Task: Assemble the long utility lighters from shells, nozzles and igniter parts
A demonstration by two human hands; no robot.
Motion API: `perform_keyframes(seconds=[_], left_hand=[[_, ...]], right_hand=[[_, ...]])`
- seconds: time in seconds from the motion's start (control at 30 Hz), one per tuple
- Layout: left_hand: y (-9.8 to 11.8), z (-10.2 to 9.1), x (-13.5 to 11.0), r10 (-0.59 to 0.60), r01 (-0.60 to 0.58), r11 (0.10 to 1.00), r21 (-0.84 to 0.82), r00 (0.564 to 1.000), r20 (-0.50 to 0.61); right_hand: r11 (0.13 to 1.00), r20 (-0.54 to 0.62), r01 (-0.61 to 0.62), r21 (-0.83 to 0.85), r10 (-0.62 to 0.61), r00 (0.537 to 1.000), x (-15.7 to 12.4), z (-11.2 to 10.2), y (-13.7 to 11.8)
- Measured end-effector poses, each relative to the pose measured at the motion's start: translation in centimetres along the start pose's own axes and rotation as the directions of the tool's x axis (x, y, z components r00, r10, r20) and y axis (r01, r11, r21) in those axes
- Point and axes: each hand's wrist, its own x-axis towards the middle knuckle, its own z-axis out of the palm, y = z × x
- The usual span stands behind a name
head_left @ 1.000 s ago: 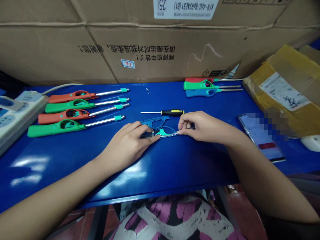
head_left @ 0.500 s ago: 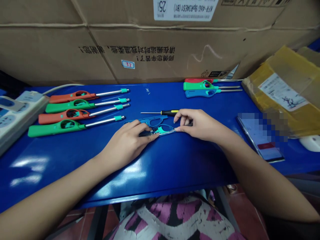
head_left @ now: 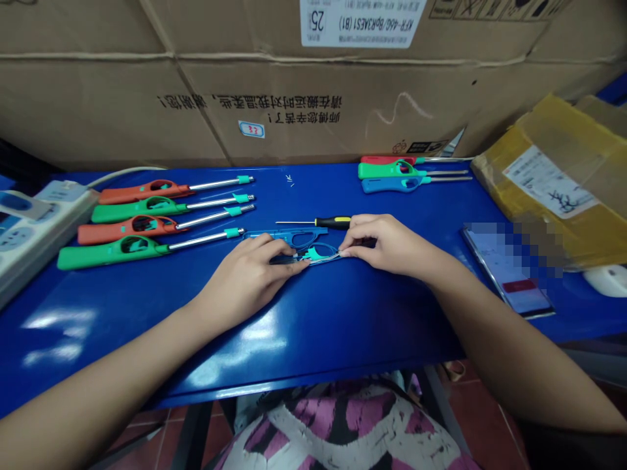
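A blue lighter body point(head_left: 313, 247) with a teal trigger lies opened on the blue table point(head_left: 313, 326), its second blue half shell point(head_left: 289, 234) just behind. My left hand point(head_left: 245, 277) rests on its left end, fingers pressed down on it. My right hand point(head_left: 389, 245) pinches its right end with closed fingers. A screwdriver point(head_left: 323, 222) with a black and yellow handle lies right behind my hands.
Several red and green long-nosed lighters point(head_left: 147, 219) lie in a row at the left, three more point(head_left: 401, 171) at the back right. A power strip point(head_left: 29, 222) sits far left, a phone point(head_left: 509, 267) and a yellow parcel point(head_left: 553, 176) at the right, cardboard boxes point(head_left: 294, 85) behind.
My right hand slid a little left along the lighter body toward my left hand. The left hand stayed in place.
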Motion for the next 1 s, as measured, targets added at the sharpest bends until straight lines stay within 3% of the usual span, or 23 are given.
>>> perform_keyframes(seconds=[0.33,0.53,1.0], left_hand=[[0.1,0.0,0.0,-0.011,0.012,0.999,0.031,1.000,-0.003],[0.0,0.0,0.0,-0.024,0.024,1.000,0.005,1.000,-0.011],[0.0,0.0,0.0,-0.035,0.034,0.999,-0.028,0.999,-0.008]], right_hand=[[0.991,0.108,0.058,-0.117,-0.046,0.993,-0.4,-1.1,-0.4],[0.985,0.103,0.142,-0.096,-0.132,0.986,-0.2,-0.7,-0.4],[0.988,0.140,0.025,-0.152,-0.003,0.990,-0.2,-0.7,-0.9]])
